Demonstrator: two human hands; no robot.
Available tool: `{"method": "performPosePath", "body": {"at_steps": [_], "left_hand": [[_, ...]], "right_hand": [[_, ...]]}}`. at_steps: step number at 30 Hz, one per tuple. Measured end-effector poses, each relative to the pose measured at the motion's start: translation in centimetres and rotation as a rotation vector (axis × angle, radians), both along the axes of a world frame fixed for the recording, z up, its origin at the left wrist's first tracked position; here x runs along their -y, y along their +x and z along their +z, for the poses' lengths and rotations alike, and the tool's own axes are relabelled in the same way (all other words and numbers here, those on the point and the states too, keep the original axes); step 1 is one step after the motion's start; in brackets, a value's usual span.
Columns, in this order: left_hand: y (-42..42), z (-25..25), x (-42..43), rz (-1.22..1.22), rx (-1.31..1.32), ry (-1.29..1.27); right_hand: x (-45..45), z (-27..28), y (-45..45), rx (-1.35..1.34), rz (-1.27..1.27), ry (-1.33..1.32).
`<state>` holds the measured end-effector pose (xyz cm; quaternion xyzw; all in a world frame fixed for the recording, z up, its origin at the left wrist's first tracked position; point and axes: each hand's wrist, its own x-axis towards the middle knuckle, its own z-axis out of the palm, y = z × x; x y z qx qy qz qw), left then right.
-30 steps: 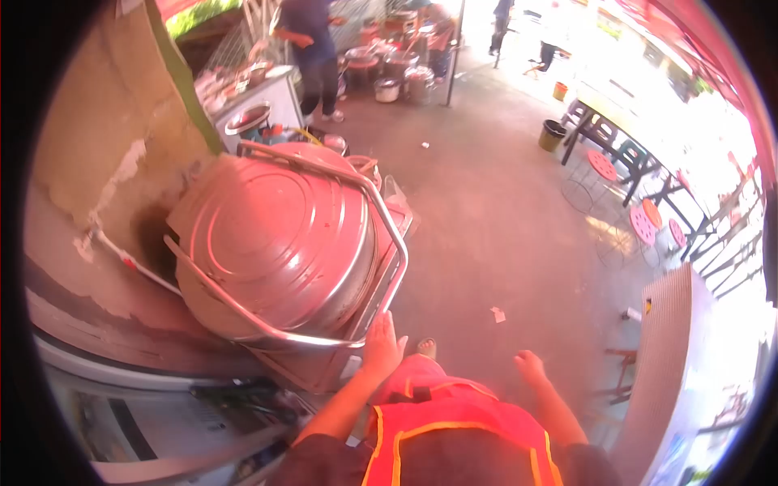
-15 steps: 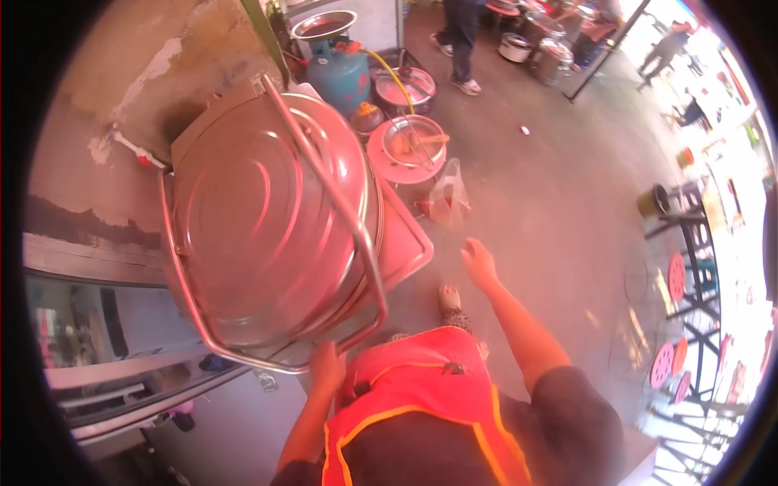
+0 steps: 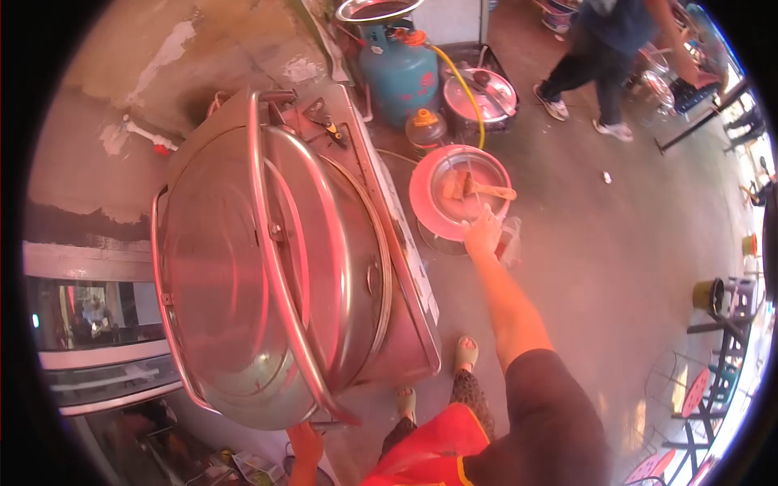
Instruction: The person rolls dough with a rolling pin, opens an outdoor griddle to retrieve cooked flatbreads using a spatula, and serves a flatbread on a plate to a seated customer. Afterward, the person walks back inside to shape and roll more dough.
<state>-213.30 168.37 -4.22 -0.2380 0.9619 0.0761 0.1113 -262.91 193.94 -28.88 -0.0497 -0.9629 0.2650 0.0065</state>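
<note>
A large round metal lid (image 3: 227, 259) with a tubular frame fills the left. My left hand (image 3: 305, 444) is at the frame's lower end, its fingers partly hidden behind the metal. My right hand (image 3: 484, 233) reaches over the near edge of a pink basin (image 3: 429, 190), its fingers closed around something thin. A metal bowl (image 3: 450, 173) with a wooden-handled tool (image 3: 496, 191) sits in the basin. Beside my right hand is a clear plastic bag (image 3: 510, 241).
A blue gas cylinder (image 3: 399, 81) with a yellow hose stands behind the basin, near a covered pan (image 3: 480, 95) and a jar (image 3: 425, 130). A person (image 3: 608, 49) walks at the upper right. Black-framed tables (image 3: 717, 368) and stools (image 3: 695, 393) line the right edge.
My right hand has moved forward to the basin. The view has turned and moved nearer to the cylinder and basin. My left hand remains by the frame. The person has stepped across.
</note>
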Motion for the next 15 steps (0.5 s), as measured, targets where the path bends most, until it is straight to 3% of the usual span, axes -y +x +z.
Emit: {"method": "performPosePath", "body": {"at_steps": [4,7,8,10,13,15], "left_hand": [[-0.7,0.8,-0.6,0.022,0.048,0.003],[-0.1,0.9,-0.5,0.034,0.068,0.01],[0.2,0.8,-0.4,0.036,0.071,0.01],[0.9,0.4,0.0,0.042,0.076,0.008],[3.3,-1.5,0.9,0.055,0.086,-0.003],[4.4,-3.3,2.0,0.05,0.102,-0.007]], "right_hand": [[1.2,-2.4,-3.2,0.169,0.059,0.175],[1.1,-2.6,-4.3,0.296,0.025,-0.005],[0.9,-2.1,-3.6,0.219,0.012,-0.109],[-0.3,-1.8,0.0,0.056,-0.014,-0.305],[-4.8,-0.2,7.3,-0.066,-0.037,-0.363],[-9.4,0.1,14.4,0.077,-0.211,-0.329]]}}
